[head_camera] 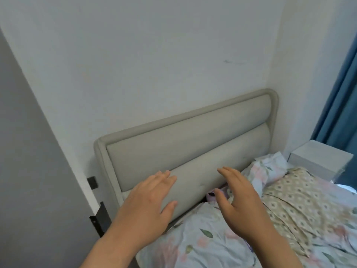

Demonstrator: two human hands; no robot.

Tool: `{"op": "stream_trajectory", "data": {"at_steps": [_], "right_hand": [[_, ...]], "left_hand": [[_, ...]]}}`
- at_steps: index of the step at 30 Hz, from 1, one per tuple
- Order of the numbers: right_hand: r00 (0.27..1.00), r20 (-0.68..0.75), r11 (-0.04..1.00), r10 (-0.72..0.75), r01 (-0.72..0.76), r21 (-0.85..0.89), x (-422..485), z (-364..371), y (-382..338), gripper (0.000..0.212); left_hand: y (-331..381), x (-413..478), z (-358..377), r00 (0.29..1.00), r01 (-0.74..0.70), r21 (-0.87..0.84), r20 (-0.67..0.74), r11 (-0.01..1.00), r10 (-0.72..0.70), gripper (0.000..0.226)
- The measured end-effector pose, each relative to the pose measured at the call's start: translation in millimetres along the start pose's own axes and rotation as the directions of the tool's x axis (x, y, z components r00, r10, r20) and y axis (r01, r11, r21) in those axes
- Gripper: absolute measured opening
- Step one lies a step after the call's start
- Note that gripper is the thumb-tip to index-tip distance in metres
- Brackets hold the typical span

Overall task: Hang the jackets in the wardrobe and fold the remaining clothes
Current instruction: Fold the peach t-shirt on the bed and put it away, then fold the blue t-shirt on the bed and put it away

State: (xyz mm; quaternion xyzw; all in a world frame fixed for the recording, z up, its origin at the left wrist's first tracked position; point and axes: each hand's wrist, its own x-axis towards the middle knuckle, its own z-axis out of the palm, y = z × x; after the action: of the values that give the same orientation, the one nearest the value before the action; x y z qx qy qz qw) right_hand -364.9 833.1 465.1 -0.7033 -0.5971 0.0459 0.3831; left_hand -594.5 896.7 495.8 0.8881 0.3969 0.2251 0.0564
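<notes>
Both my hands reach out over the head end of a bed, fingers straight and holding nothing. My left hand (149,202) hovers in front of the padded grey headboard (185,140). My right hand (239,200) is above the floral bedding (202,242), near a small pale purple item (211,195) tucked at the foot of the headboard. A beige patterned cloth (301,202) lies spread on the bed to the right. No jacket or wardrobe interior is in view.
A grey panel (23,151) stands at the left with black hinge brackets (98,219) on its edge. A white nightstand (318,159) sits at the right by a blue curtain (340,105). White wall rises behind the headboard.
</notes>
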Motion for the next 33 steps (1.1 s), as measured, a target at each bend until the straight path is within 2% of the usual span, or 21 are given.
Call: {"op": "stream_trajectory", "data": {"at_steps": [5,10,14,16,17,20,24,33], "right_hand": [[0.998,-0.026,0.994,0.054,-0.057,-0.098,-1,-25,29,0.052],[0.980,-0.074,0.967,0.186,-0.195,-0.163,-24,-48,60,0.055],[0.948,-0.107,0.922,0.299,-0.316,-0.222,-56,-66,74,0.056],[0.928,-0.136,0.898,0.348,-0.371,-0.237,-73,-73,76,0.055],[0.913,-0.152,0.882,0.378,-0.405,-0.239,-82,-76,76,0.055],[0.866,-0.185,0.825,0.464,-0.499,-0.267,-108,-81,71,0.055],[0.800,-0.228,0.743,0.555,-0.600,-0.297,-141,-80,65,0.056],[0.592,-0.350,0.513,0.726,-0.805,-0.298,-229,-103,52,0.057]], "left_hand": [[6,33,25,0.995,-0.051,0.010,0.090,0.999,0.050,0.056],[18,53,52,0.983,-0.077,-0.109,0.155,0.991,0.094,0.055],[26,63,72,0.979,-0.128,-0.134,0.143,0.983,0.147,0.067],[35,69,78,0.967,-0.174,-0.161,0.161,0.971,0.200,0.054],[39,72,82,0.962,-0.175,-0.194,0.176,0.965,0.210,0.047],[50,78,101,0.928,-0.235,-0.307,0.212,0.922,0.307,0.056],[71,81,123,0.876,-0.298,-0.407,0.242,0.863,0.417,0.055],[132,67,175,0.715,-0.350,-0.550,0.367,0.759,0.595,0.057]]}}
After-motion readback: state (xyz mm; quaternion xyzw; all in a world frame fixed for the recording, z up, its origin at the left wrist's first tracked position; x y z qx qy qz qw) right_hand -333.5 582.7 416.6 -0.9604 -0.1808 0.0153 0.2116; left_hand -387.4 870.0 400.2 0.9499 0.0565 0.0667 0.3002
